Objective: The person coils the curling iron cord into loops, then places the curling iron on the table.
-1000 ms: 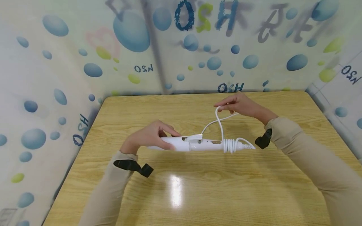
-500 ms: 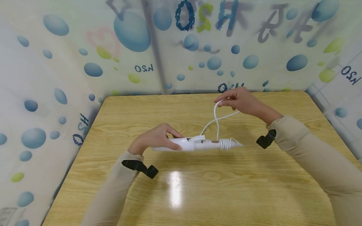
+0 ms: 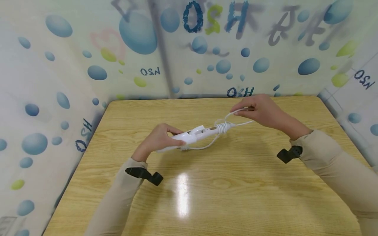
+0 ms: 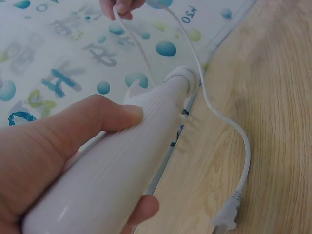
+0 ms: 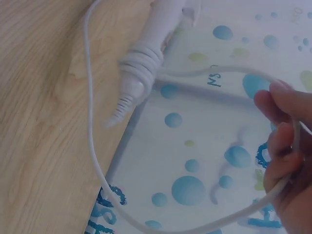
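Your right hand (image 3: 261,110) holds the cord (image 5: 89,112) to the far right of the white wand (image 3: 192,137), which your left hand (image 3: 160,139) grips, long axis running near-left to far-right above the bench (image 3: 236,190).

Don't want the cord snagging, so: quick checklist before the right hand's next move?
1. Left hand gripping the white appliance: ok, thumb over its body.
2. Right hand holding the cord: ok, fingers closed on it.
3. Coils around the appliance's narrow end: ok, several turns in place.
4. Coils tight enough not to slip: cannot tell.
5. Plug secured: not ok, it is loose at the cord's free end, in neither hand.
6. Plug touching the table: cannot tell from these views.
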### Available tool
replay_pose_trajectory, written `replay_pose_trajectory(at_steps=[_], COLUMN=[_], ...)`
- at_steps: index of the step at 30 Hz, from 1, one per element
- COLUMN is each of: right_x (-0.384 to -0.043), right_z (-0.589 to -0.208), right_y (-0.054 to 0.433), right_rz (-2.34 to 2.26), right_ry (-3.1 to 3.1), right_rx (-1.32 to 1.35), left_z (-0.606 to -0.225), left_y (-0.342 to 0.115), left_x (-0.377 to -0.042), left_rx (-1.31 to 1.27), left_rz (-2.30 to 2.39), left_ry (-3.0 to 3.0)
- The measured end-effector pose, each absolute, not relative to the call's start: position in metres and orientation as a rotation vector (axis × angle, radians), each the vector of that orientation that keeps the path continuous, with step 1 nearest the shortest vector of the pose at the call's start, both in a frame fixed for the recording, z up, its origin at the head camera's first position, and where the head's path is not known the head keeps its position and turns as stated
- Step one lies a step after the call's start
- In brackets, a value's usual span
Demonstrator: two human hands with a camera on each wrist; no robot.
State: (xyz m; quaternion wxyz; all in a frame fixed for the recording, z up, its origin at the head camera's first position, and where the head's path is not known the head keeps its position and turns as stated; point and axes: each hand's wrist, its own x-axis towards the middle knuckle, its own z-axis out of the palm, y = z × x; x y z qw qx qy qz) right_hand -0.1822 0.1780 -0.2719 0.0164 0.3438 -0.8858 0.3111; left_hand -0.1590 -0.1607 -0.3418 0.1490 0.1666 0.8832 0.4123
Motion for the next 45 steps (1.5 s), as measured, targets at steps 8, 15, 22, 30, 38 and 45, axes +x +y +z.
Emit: replay_pose_trajectory(at_steps=[8, 15, 22, 30, 38, 45], right_x=[-0.164, -0.147, -0.137, -0.132, -0.131, -0.129], right_z=[-0.279, -0.290, -0.305, -0.318, -0.328, -0.324], right_y=[0.180, 0.178, 0.169, 0.168, 0.170, 0.165], right_rz=[0.812, 0.804, 0.944, 1.083, 1.397, 1.692], right_ry=[-2.620, -2.607, -2.521, -2.482, -2.449, -2.381], right_rx=[1.138, 1.043, 1.017, 0.906, 0.790, 0.810], left_z=[-0.341, -0.336, -0.336, -0.332, -0.317, -0.310], left_y=[-0.162, -0.157, -0.151, -0.157, -0.169, -0.169], left_x=[-0.159, -0.156, -0.156, -0.157, -0.159, -0.156], left_rx=[0.368, 0.301, 0.299, 0.219, 0.185, 0.213], left_rz=[1.245, 1.324, 1.353, 1.488, 1.626, 1.744], left_ry=[2.645, 2.699, 2.744, 2.709, 2.688, 2.611])
